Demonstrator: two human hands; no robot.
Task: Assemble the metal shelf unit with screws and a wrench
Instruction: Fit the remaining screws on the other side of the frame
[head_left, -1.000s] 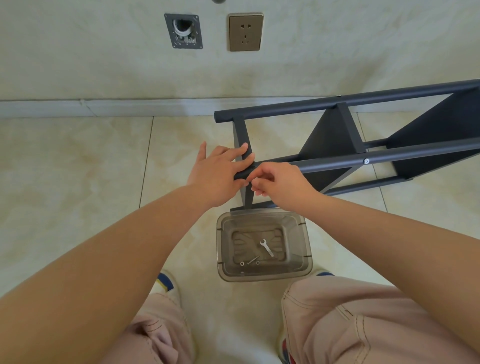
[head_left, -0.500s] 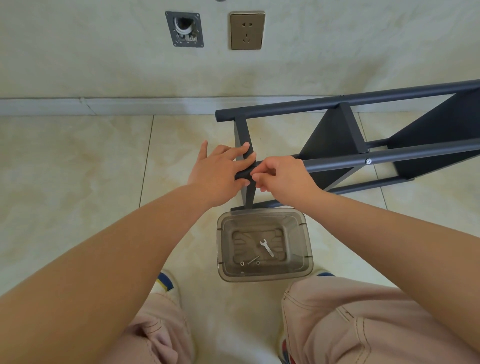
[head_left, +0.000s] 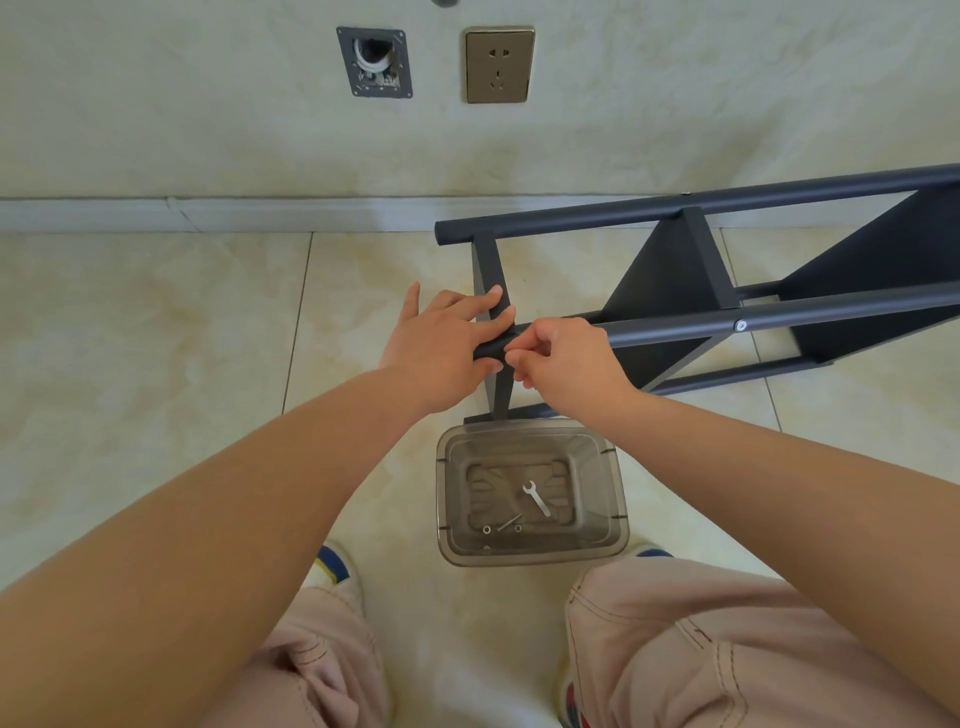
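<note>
A dark grey metal shelf unit (head_left: 779, 318) lies on its side on the tiled floor, reaching off to the right. My left hand (head_left: 441, 353) grips the end of its near tube, fingers lying over the flat cross bar (head_left: 485, 270). My right hand (head_left: 566, 364) pinches a small part against the tube beside the left fingertips; its fingers hide the part. A small silver wrench (head_left: 536, 499) lies in the clear plastic box (head_left: 619, 499) below my hands, with a screw (head_left: 509, 522) and two washers (head_left: 486, 529).
The box stands on the floor between my knees, touching the frame's lower bar. A fitted screw head (head_left: 741, 326) shows further along the near tube. The wall behind carries a socket (head_left: 498, 65) and an open cable box (head_left: 374, 62).
My right hand's fingertips have risen slightly from below the tube to its side. The left hand and the frame stay where they were.
</note>
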